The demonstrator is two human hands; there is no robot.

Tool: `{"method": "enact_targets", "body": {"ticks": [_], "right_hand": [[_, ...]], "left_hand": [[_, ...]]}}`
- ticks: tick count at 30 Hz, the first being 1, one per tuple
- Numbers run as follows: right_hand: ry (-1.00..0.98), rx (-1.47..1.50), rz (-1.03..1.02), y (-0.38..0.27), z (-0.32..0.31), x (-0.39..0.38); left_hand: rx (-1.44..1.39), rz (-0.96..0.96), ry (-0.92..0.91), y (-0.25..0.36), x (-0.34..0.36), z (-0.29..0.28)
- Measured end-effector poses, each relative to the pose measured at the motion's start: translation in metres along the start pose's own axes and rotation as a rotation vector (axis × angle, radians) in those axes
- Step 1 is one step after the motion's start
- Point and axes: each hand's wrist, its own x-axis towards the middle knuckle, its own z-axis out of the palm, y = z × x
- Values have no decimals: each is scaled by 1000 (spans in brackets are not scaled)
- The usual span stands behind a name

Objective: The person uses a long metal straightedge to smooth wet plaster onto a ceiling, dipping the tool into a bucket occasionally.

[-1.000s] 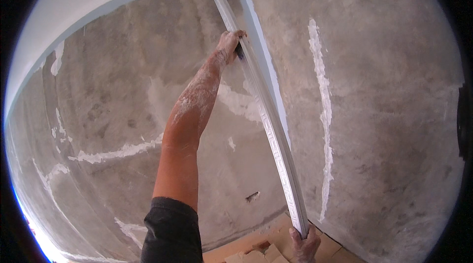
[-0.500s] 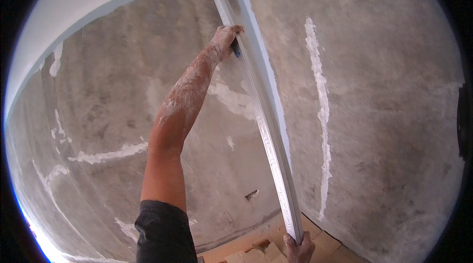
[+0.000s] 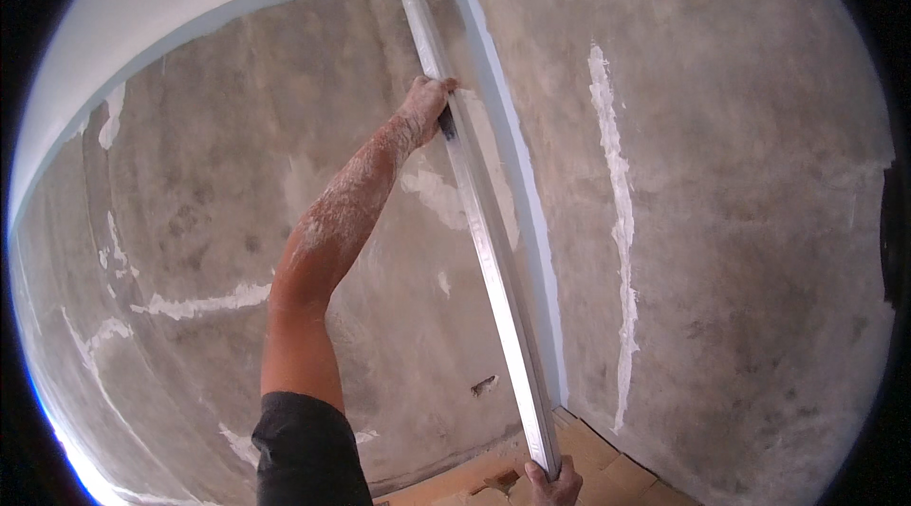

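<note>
A long aluminium straightedge (image 3: 503,316) slants across the view, its upper end near the ceiling and its lower end near the floor. My left hand (image 3: 425,108), dusted white like the forearm, is closed around its upper part; a dark piece shows just under the fingers. Low down, my right hand (image 3: 555,484) grips the bottom end, thumb on the front face. The bar stands just left of the pale blue-grey strip (image 3: 525,155) that runs down the room's corner. How much of the bar touches the wall, I cannot tell.
Bare grey-brown plaster covers the left wall (image 3: 237,193) and right wall (image 3: 759,202). White filler streaks mark both, including a long vertical one (image 3: 622,212). A small hole (image 3: 485,386) sits low on the left wall. Brown cardboard sheets (image 3: 617,478) lie on the floor.
Both hands have moved the straightedge left, away from the corner strip, which now shows more fully beside it. My left hand is also lower in view.
</note>
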Motion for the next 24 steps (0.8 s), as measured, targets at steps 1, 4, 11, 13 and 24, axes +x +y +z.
{"method": "enact_targets", "body": {"ticks": [1,4,11,13,24], "right_hand": [[32,-54,-22,4,-5,-5],[-31,45,113,10,-18,-9],[2,-32,67,6,-33,6],[15,-127,10,8,-34,9],[-90,-82,29,-34,-13,8]], "left_hand": [[12,20,29,0,-8,7],[43,41,57,5,-19,24],[-23,-52,83,6,6,32],[-30,-51,128,-1,12,28],[-19,-63,136,-14,27,-25]]}}
